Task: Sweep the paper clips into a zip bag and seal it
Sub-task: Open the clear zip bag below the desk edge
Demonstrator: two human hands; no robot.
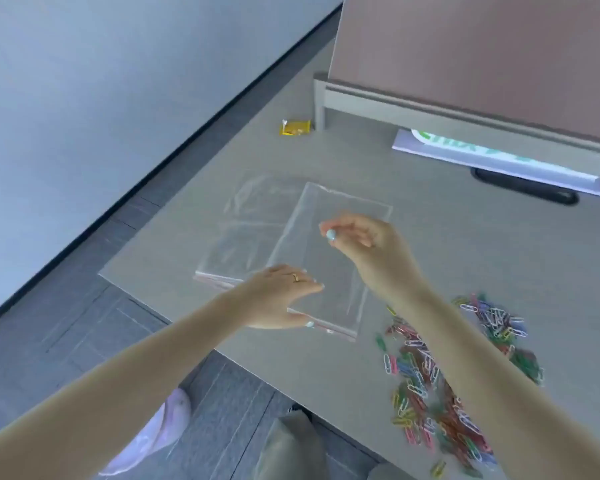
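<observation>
While the paper clips (454, 379) lie loose in a bright heap on the near right of the table (447, 244), none has reached a bag, so the step in hand looks like freeing one zip bag (326, 258) and getting it open. That bag sits tilted at the table's middle, its zip edge toward the near side; a second clear bag (243, 233) lies just left of it, partly underneath. The left hand (281, 299) has its fingers fairly straight over the bag's near left corner, thumb at the zip edge, though whether it pinches the plastic I cannot tell. The right hand (364, 237) hovers over the bag's far half with thumb and forefinger drawn together; whether they nip the film is unclear. To do this well, take only the top bag, part the zip fully, then bring the mouth low and close to the heap.
</observation>
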